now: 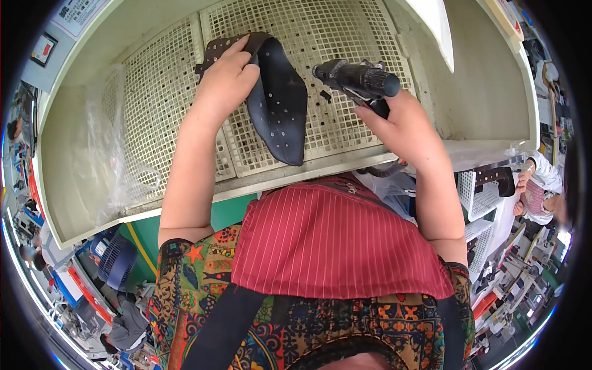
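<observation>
Head view, one frame. Left hand (pixel 227 79) presses a dark leather piece (pixel 279 98) flat against the white grid (pixel 345 37) of a booth-like table (pixel 487 98); fingers closed over the piece's upper left edge, next to a brown perforated strip (pixel 216 49). The piece lies left of centre on the grid, tapering toward the near edge, small holes dotted over it.

Right hand (pixel 404 126) is clamped round the grip of a black spray gun (pixel 357 79), nozzle aimed left at the piece, just short of it; no contact visible. Whether the trigger is pulled cannot be told. No spray shows.

Judgement: step in hand looks like spraying or blowing off the piece while it is held down. Next move would call for a steady left hold, fingers kept out of the nozzle's line, and a sweep down the piece's length.

Clear plastic sheet (pixel 117 154) bunched at far left. Another person (pixel 539 191) works at the right.
</observation>
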Motion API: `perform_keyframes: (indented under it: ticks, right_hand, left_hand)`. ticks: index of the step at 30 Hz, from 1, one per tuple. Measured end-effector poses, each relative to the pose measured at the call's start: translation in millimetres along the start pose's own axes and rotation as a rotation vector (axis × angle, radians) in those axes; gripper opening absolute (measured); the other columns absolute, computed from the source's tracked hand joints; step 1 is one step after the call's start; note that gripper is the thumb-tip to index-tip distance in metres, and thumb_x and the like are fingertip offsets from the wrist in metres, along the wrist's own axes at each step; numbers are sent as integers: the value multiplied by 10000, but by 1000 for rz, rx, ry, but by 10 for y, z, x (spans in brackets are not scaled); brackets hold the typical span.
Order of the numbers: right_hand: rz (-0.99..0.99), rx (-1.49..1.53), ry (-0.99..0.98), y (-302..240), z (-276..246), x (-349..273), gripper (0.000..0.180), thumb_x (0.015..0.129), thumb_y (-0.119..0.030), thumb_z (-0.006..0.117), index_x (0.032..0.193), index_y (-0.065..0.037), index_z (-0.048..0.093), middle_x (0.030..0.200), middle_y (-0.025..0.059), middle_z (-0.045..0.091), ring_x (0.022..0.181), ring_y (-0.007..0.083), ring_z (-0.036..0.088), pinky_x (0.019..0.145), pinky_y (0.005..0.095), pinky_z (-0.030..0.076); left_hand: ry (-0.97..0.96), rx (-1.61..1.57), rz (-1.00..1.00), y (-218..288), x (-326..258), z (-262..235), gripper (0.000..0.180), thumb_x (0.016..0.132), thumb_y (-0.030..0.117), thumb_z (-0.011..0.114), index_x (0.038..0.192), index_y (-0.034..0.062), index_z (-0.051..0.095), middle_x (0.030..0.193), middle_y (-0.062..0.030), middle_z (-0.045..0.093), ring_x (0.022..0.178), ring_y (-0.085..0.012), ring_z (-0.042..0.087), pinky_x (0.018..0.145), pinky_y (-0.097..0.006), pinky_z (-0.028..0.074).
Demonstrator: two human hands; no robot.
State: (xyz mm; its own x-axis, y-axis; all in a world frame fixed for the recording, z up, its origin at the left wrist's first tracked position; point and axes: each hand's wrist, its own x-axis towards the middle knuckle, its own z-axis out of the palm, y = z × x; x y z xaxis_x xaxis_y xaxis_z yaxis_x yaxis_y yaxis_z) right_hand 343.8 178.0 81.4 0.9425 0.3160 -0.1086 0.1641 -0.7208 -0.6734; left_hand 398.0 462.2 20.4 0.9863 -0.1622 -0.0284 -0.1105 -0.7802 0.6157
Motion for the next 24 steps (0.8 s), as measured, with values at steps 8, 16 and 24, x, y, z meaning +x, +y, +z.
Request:
perform_keyframes:
  ticks: [8, 16, 24]
  right_hand:
    - [69, -21, -53, -38, 1, -36, 358, 812, -233, 635, 1066, -3, 530, 779, 199, 608, 748, 376, 592, 673, 422, 464]
    - [16, -15, -200, -68, -85, -277, 351, 799, -212, 636, 1065, -9, 530, 775, 204, 603, 754, 390, 587, 667, 435, 461]
    - [-2, 246, -16, 286, -7, -194, 361, 817, -196, 648, 1083, 21, 539, 832, 172, 624, 760, 276, 607, 721, 359, 473]
  left_hand:
    - [11, 38, 42, 58, -95, 54, 267, 808, 221, 443, 752, -25, 528, 1407, -179, 391, 1087, -381, 533, 925, -419, 422]
    - [25, 33, 44, 20, -109, 65, 272, 806, 224, 435, 750, -26, 526, 1405, -187, 391, 1076, -379, 539, 922, -416, 421]
    - [24, 47, 28, 0, -103, 88, 269, 809, 224, 455, 838, -16, 572, 1405, -172, 398, 1099, -361, 537, 932, -404, 418]
